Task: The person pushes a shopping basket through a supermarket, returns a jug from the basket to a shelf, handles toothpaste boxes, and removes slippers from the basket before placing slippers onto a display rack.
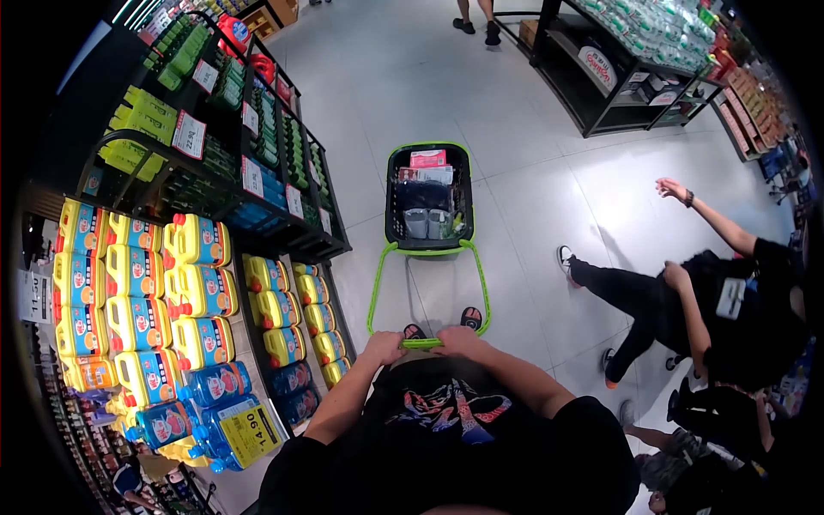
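Both my hands are closed round the green handle (421,343) of a rolling shopping basket, close to my waist. My left hand (384,347) grips its left end and my right hand (457,342) its right end. Ahead of me on the floor stands the black shopping basket (393,202) with a bright green rim. Inside it are a pink package (428,159), a dark wrapped item (426,194) and two grey cup-like items (417,224) near the front. My fingertips are partly hidden behind the handle.
To my left, shelves hold yellow jugs (137,322), blue jugs (215,384) and green bottles (176,56). A person in black (730,300) walks on my right, with others behind. Ahead right is a black rack (592,94) of bottled water; another person's legs (477,17) show farther ahead.
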A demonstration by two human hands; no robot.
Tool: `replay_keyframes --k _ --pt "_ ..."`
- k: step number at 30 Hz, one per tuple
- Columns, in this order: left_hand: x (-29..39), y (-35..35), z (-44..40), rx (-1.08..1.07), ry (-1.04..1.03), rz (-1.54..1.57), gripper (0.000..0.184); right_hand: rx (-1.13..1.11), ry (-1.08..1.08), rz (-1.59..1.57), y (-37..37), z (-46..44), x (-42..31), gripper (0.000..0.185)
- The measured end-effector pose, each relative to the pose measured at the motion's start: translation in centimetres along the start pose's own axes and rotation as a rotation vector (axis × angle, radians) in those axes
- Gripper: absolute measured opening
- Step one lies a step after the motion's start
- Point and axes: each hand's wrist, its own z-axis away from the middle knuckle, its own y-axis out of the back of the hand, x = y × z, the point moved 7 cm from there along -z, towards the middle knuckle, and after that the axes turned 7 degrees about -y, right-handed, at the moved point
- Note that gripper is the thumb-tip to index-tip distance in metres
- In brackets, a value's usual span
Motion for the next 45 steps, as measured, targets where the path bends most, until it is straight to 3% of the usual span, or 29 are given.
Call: replay_keyframes --k 5,15,28,32,35,39,45 --pt "-1.2 -0.1 -0.3 -0.083 0.031 0.006 0.037 -0.034 0.012 0.048 1.0 -0.2 -1.6 0.043" --pt "-4.0 -0.4 -0.8 -0.022 -0.075 -0.036 0.039 0.047 -0.109 0.228 -1.0 -2.3 -2.7 0.036" --pt "-6.8 -0.3 -2.1 -0.004 -0.208 -0.002 0.037 0.040 -0.341 0.129 1.0 -2.6 -4.1 0.029" --pt "-7.9 -0.8 -4.2 -0.017 -0.236 -0.009 0.034 -0.089 -0.259 0.058 3.0 -2.9 -4.4 0.026" --pt "-7.4 2.8 -3.5 -0.019 -0.164 0.014 0.032 0.019 -0.201 0.098 3.1 -5.5 -3.2 0.023" --pt "-7.6 3.7 -5.9 0.002 -0.175 0.011 0.031 -0.038 -0.206 0.011 4.7 -6.9 -1.1 0.023" --pt "-6.9 7.2 -9.6 -0.003 -0.141 0.001 0.032 -0.004 -0.147 0.178 7.9 -8.7 1.7 0.022"
